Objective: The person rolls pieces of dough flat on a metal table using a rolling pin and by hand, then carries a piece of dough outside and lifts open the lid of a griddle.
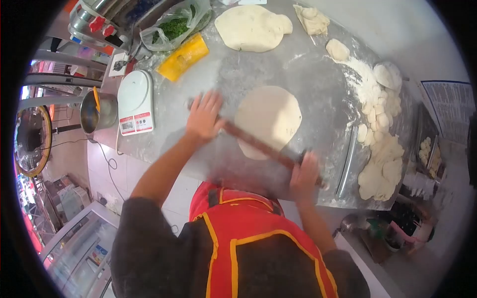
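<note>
Red apron (pixel 258 223) with yellow trim, left hand (pixel 204 117) spread flat over brown rolling pin (pixel 257 143), right hand (pixel 303 178) toward its other end, grip unclear, pin slanting across round dough sheet (pixel 266 111), floured grey worktop (pixel 320 94) beneath.

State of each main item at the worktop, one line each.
Dough sheet: flat, roughly round
Rolling pin: angled across dough sheet
Left hand: laid on rolling pin
Right hand: on rolling pin, blurred
Large dough: flattened slab
Dough pieces: heaped
Bag: holds greens, closure unclear
Pot: uncovered, orange utensil inside
Scale: display unreadable
</note>
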`<move>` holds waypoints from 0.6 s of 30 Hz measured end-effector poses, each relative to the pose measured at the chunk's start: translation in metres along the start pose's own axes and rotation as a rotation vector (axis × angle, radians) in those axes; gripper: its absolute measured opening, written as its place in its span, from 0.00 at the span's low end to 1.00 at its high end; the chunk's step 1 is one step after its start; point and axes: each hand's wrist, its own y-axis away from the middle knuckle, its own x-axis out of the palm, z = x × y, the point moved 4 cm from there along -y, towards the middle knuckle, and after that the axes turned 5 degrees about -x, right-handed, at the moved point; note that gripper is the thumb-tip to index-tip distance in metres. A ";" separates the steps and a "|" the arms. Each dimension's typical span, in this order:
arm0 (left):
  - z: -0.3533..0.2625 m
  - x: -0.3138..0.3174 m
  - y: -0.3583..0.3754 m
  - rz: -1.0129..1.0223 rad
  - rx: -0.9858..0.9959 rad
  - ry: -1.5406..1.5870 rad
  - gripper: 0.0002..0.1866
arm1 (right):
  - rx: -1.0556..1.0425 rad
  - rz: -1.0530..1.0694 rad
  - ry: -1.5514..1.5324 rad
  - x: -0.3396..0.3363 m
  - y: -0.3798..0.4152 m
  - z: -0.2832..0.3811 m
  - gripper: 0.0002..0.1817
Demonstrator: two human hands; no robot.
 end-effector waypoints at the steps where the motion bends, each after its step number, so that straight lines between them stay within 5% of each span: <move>1: 0.004 0.002 0.034 -0.023 -0.016 0.035 0.35 | 0.006 0.020 -0.047 0.009 0.024 0.003 0.31; 6: 0.015 -0.007 0.053 0.052 0.120 0.046 0.26 | -0.161 -0.060 0.042 -0.006 -0.032 -0.004 0.34; 9: 0.012 -0.018 0.085 -0.052 0.038 0.087 0.22 | -0.237 -0.073 0.025 -0.016 -0.064 0.006 0.34; 13: -0.009 -0.025 0.183 0.052 -0.350 0.246 0.22 | -0.388 0.046 -0.001 -0.029 -0.077 0.040 0.30; 15: -0.023 -0.012 0.227 0.330 -0.662 0.380 0.24 | -0.518 0.003 -0.101 -0.015 -0.105 0.059 0.29; 18: -0.019 -0.021 0.220 0.105 -0.587 0.240 0.26 | -0.750 -0.084 0.049 0.025 -0.179 0.097 0.28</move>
